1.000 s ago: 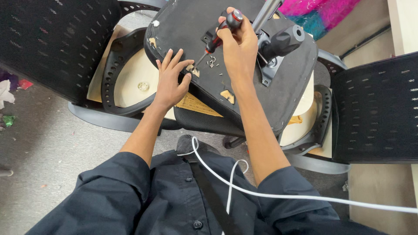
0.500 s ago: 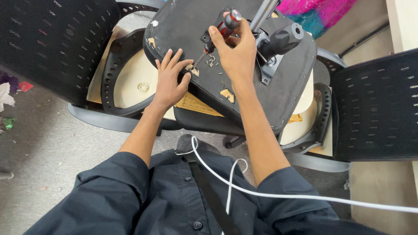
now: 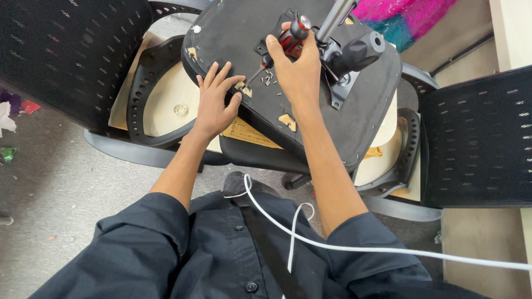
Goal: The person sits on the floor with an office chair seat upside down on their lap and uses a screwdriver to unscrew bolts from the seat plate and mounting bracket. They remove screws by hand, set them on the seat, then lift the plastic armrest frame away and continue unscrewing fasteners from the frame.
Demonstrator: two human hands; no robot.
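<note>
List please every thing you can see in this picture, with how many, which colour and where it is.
chair seat: one, black, upside down at top centre
screwdriver: one, red and black handle, in the right hand, tip down on the seat
loose staples: several, metal, on the seat by the tip
gas cylinder: one, silver, standing up from the seat
mesh chair backs: two, black, far left and far right
cable: one, white, across the lap
shirt: one, dark, bottom
left hand: one, flat on the seat edge
right hand: one, gripping the screwdriver
</note>
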